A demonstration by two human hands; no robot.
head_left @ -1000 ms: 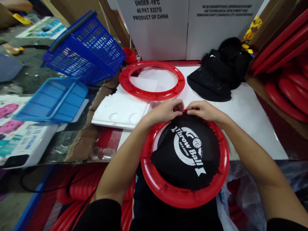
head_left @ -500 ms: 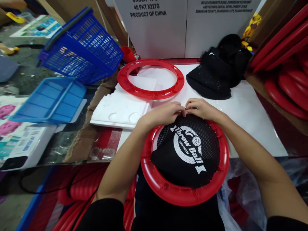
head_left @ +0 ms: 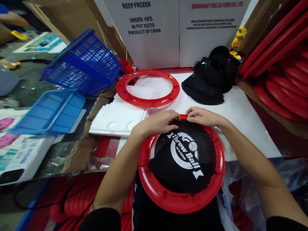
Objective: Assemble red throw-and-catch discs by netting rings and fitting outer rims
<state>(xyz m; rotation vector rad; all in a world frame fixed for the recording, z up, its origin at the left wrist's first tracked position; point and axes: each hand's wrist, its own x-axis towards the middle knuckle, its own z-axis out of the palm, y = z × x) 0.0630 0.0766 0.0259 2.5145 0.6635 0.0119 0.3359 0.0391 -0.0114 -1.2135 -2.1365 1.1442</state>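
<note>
A red plastic ring (head_left: 154, 199) leans against my body at the table's front edge. Black mesh fabric (head_left: 163, 179) printed "Throw Ball" in white spans its opening. At the left side, the mesh edge sits away from the ring and leaves a gap. My left hand (head_left: 162, 122) curls its fingers over the far-left part of the rim, at the mesh edge. Just to its right, my right hand (head_left: 203, 116) is closed on the far rim, with fingertips at the fabric edge. The undersides of both grips are hidden.
A second red ring (head_left: 122, 91) lies on white foam (head_left: 101, 123). Black mesh pieces (head_left: 204, 85) are heaped behind my right hand. A white carton (head_left: 154, 48) stands at the back. Blue baskets (head_left: 81, 64) are at left; red rings (head_left: 284, 83) are stacked at right.
My hands, which were close together at the far rim, have moved slightly apart along it. The ring and mesh stay in about the same position, while the view has tilted up a little.
</note>
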